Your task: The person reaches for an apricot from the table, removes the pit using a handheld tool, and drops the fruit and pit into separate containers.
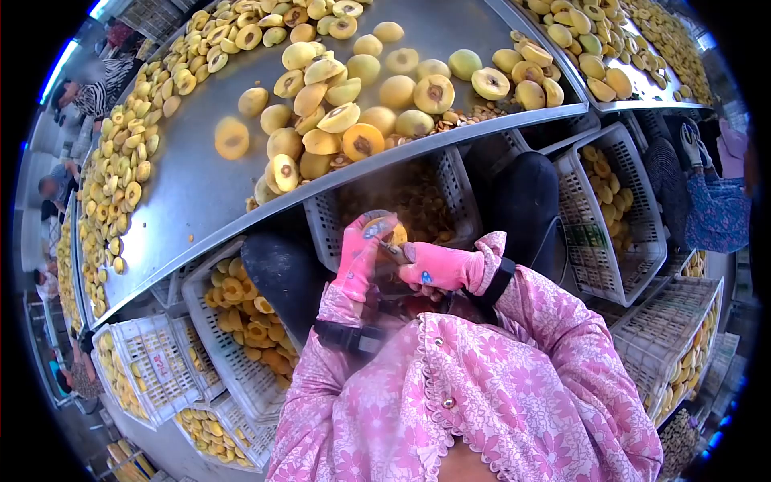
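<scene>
My left hand point(363, 251), in a pink glove, is closed around a yellow fruit half point(397, 234). My right hand point(438, 266), also gloved in pink, grips a small tool point(393, 252) whose tip is at the fruit. Both hands are close together above a crate point(462, 193) with fruit pieces in it, between my knees. Beyond them, halved yellow fruits point(363, 141) with brown centres lie on the metal table point(193, 173). Small brown pits point(474, 117) are near the table's front edge.
White crates of fruit stand left point(201, 297) and right point(574, 201) of my legs, with more stacked crates point(161, 365) at lower left. The metal table edge point(321, 186) runs in front. Other people point(719, 209) are at both sides.
</scene>
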`<state>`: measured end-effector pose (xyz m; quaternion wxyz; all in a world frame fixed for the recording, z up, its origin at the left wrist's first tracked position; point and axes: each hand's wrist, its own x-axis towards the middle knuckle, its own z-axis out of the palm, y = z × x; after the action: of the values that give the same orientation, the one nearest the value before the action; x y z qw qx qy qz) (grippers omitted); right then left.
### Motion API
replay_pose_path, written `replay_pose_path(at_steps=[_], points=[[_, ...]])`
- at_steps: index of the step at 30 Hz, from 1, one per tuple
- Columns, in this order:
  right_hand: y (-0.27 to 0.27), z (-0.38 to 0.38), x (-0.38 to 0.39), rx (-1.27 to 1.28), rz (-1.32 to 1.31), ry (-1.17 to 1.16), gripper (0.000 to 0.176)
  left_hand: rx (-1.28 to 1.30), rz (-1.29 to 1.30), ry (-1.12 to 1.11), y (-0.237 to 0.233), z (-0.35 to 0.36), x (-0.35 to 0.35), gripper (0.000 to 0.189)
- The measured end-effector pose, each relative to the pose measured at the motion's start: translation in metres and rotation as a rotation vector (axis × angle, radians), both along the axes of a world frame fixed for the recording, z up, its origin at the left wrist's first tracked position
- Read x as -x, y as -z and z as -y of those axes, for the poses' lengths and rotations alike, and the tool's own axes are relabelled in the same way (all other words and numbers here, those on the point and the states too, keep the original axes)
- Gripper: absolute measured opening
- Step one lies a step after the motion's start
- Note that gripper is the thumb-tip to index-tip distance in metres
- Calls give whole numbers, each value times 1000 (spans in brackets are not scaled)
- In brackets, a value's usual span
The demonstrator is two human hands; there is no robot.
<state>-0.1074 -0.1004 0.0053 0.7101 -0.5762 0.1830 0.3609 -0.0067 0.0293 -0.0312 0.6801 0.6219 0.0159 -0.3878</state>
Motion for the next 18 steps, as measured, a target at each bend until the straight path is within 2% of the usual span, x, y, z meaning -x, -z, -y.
replay_pose_path(at_steps=[3, 6, 9, 10, 11, 13, 15, 17, 18], points=[[12, 1, 0, -135, -85, 13, 19, -34, 41, 59, 12, -2, -2, 23], [9, 0, -1, -484, -146, 136, 17, 48, -11, 9, 5, 0, -2, 23], [10, -8, -2, -690, -157, 235, 17, 219, -22, -89, 15, 3, 0, 21], [10, -12, -2, -728, -149, 278, 17, 278, -8, -123, 19, 5, 0, 25], [9, -16, -2, -765, -142, 321, 17, 326, -91, -194, 21, 5, 3, 27], [6, -19, 0, -844, -100, 372, 17, 421, -255, -337, -8, 14, 11, 32], [-3, -14, 4, -928, -26, 385, 17, 425, -359, -360, -6, 14, 8, 35], [-24, -4, 8, -759, 34, 419, 12, 439, -454, -335, 33, 4, -4, 32], [-24, 2, 10, -649, 44, 448, 12, 458, -379, -382, 35, 8, -10, 33]])
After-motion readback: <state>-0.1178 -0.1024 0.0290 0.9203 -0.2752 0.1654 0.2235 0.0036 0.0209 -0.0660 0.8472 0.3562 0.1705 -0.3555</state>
